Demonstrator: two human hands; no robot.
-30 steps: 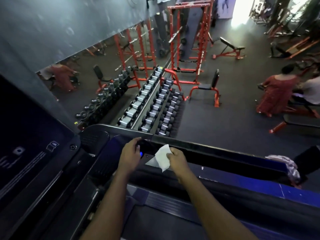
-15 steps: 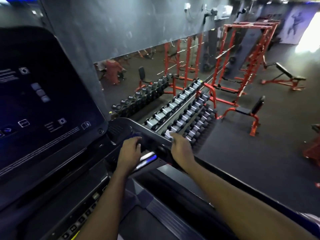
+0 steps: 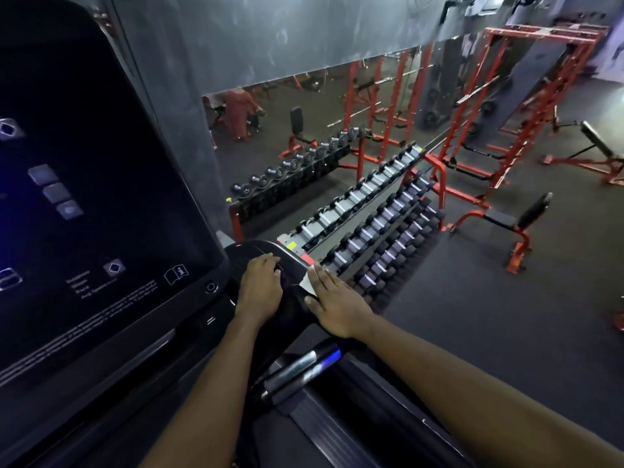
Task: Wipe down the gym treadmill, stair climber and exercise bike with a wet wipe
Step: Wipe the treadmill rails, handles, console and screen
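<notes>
Right hand: the right hand [image 3: 337,307] lay flat with straight fingers, pressing the wipe [image 3: 308,284] on the rail [image 3: 287,253].
Left hand: the left hand [image 3: 261,288] sat just beside it, fingers curled over the rail's rounded end.
Wipe: a white corner showed at the fingertips; the hand covered the rest.
Around: screen [image 3: 101,197] to the left; grip [image 3: 300,368] below the wrists; dumbbell rack [image 3: 371,228], bench [image 3: 506,221] and red frames [image 3: 526,106] beyond the rail.
Change: half a second before, the right fingers curled over the rail and hid nearly all the wipe.
</notes>
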